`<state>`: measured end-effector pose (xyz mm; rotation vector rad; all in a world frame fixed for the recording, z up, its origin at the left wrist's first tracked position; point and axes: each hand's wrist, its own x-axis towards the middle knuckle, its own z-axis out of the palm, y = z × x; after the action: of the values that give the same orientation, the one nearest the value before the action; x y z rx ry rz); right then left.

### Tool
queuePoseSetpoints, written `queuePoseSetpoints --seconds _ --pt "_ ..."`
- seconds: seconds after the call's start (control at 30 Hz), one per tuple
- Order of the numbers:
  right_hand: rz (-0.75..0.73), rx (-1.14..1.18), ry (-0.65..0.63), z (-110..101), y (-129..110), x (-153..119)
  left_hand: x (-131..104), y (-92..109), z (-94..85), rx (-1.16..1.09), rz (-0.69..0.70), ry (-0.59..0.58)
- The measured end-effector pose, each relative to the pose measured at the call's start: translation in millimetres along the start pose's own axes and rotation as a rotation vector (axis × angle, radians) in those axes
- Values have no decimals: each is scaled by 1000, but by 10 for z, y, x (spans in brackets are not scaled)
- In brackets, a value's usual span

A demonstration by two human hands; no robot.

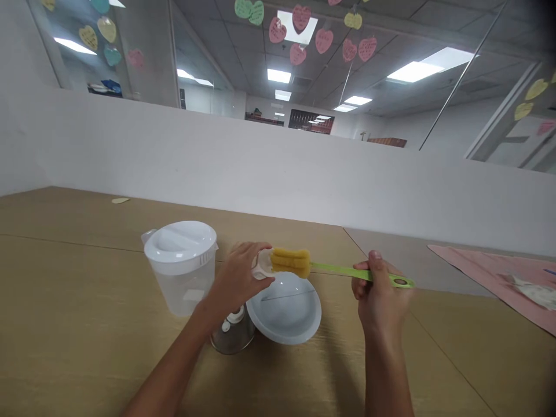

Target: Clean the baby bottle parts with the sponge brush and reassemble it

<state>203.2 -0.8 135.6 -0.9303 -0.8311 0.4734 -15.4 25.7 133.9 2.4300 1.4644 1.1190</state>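
Note:
My left hand (245, 272) is closed round a small clear cup (262, 264), tipped on its side with its mouth facing right. In my right hand (379, 284) is the green handle of a bottle brush (339, 269). Its yellow sponge head (291, 262) meets the cup's mouth; how far it reaches inside I cannot tell. Below them a white bowl (299, 324) stands on the table. Partly hidden behind my left forearm is a round see-through container (234, 341) with small white parts on it.
A clear plastic pitcher (180, 249) with a white lid stands left of my left hand. On the right lies a pink cloth (473, 263) with a whitish crumpled item (534, 291). A white wall (260, 168) with a window above it bounds the brown table (87, 324) at the back.

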Motion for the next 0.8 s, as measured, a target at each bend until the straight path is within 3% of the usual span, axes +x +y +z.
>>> queuePoseSetpoints --seconds 0.13,0.3,0.4,0.47,0.63,0.8 --pt "-83 -237 -9 19 -52 -113 27 -37 114 125 82 15" --pt "-112 -364 -227 157 38 -215 4 43 255 84 163 10" --pt "-44 -363 -372 229 130 -210 -18 86 252 54 196 -28" --pt "-17 -352 -399 228 135 -187 -19 82 230 70 194 -52" --pt "-31 -327 -229 59 15 -76 15 3 207 167 111 -21" --pt "-41 -311 -46 -146 21 93 30 -74 311 322 154 -27"
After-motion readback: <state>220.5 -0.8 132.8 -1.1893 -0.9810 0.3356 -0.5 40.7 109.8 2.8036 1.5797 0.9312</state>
